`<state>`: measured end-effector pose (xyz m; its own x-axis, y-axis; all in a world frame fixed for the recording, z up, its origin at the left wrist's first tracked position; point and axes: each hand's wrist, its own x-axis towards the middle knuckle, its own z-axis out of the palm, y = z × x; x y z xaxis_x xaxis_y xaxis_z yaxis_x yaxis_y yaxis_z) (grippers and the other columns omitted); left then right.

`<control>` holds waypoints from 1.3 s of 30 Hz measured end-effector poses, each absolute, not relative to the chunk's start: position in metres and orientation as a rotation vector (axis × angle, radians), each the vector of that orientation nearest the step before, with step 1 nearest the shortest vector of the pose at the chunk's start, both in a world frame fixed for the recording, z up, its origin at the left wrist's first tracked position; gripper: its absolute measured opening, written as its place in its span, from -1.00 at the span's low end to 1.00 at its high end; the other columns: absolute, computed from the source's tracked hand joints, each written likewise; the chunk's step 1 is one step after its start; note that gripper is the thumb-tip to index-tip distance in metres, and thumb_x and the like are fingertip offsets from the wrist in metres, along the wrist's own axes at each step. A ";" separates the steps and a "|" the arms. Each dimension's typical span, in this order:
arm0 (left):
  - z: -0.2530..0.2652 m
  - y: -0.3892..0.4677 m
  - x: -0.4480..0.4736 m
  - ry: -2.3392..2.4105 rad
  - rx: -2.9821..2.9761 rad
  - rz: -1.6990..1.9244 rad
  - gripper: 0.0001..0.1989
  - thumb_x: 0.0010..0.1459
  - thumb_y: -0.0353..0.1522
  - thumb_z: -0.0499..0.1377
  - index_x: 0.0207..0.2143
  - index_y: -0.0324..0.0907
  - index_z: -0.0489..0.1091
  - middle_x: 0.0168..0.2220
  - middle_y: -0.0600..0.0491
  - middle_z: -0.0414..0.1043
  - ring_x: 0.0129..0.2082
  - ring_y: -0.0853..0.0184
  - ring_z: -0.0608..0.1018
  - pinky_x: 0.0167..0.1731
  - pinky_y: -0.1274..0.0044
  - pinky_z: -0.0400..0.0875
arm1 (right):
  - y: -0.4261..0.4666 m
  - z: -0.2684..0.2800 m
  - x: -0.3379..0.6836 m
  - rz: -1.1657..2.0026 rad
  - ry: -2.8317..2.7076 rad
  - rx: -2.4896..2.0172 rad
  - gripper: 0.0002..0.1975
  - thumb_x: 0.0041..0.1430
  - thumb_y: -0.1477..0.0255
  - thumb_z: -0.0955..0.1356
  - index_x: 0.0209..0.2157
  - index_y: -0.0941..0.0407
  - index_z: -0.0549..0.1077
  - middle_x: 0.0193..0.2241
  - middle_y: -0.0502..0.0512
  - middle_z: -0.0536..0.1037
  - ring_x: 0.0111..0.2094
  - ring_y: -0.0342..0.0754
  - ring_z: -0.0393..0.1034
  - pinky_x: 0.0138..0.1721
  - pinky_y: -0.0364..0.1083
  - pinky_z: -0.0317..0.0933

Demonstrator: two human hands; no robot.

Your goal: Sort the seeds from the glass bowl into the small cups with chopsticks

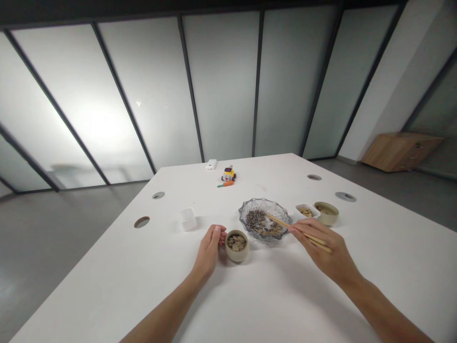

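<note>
A small beige cup (236, 257) of striped seeds stands upright on the white table. My left hand (210, 247) is at the cup's left side, its fingers bent together against the wall. Wooden chopsticks (316, 240) are held in my right hand (324, 250), fingers closed round them. Their tips reach into a clear faceted glass bowl (246, 206), among dark seeds (256, 219) on the left and paler striped seeds (267, 232) in front. Whether the tips grip a seed is too small to tell.
Right of the bowl stand a white square container (310, 206) with pale pieces and a beige bowl (328, 219). A clear plastic container (187, 219) sits left. Farther back are a toy vehicle (229, 175), a toy carrot (227, 184) and a white box (211, 164). Round holes pierce the tabletop.
</note>
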<state>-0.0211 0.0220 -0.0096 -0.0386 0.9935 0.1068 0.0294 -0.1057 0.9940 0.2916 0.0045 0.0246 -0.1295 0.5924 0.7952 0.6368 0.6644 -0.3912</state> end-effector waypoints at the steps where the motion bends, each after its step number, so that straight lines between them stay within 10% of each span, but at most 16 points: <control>1: -0.010 0.022 -0.021 1.208 1.288 1.304 -0.34 0.21 0.29 0.14 -0.23 -0.13 0.49 -0.30 0.00 0.54 -0.27 0.19 0.55 -0.19 0.39 0.46 | 0.005 0.025 0.292 -0.057 -1.798 -0.986 -0.87 0.41 0.36 0.44 -0.24 0.02 0.67 -0.26 0.10 0.68 -0.29 0.01 0.64 -0.21 -0.04 0.53; 21: -0.004 0.019 -0.020 1.200 1.276 1.296 -0.33 0.20 0.30 0.13 -0.23 -0.13 0.47 -0.31 0.01 0.50 -0.29 0.21 0.52 -0.19 0.40 0.44 | 0.007 0.027 0.297 0.985 -1.206 -0.904 -0.68 0.19 0.04 0.56 -0.35 0.01 0.69 -0.30 0.10 0.74 -0.28 0.06 0.71 -0.21 0.08 0.68; 39: -0.001 0.018 -0.019 1.205 1.266 1.293 -0.35 0.21 0.28 0.13 -0.25 -0.12 0.49 -0.32 0.01 0.51 -0.30 0.20 0.53 -0.18 0.39 0.46 | 0.013 0.093 0.298 0.023 -1.724 -1.237 -0.49 0.41 -0.05 0.31 -0.38 0.00 0.67 -0.35 0.11 0.73 -0.34 0.08 0.64 -0.32 0.02 0.47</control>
<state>-0.0192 0.0180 -0.0012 -0.0361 0.9956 0.0862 0.0163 -0.0857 0.9962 0.2985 0.0129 0.0932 -0.0062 0.7310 0.6824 0.7125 0.4820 -0.5099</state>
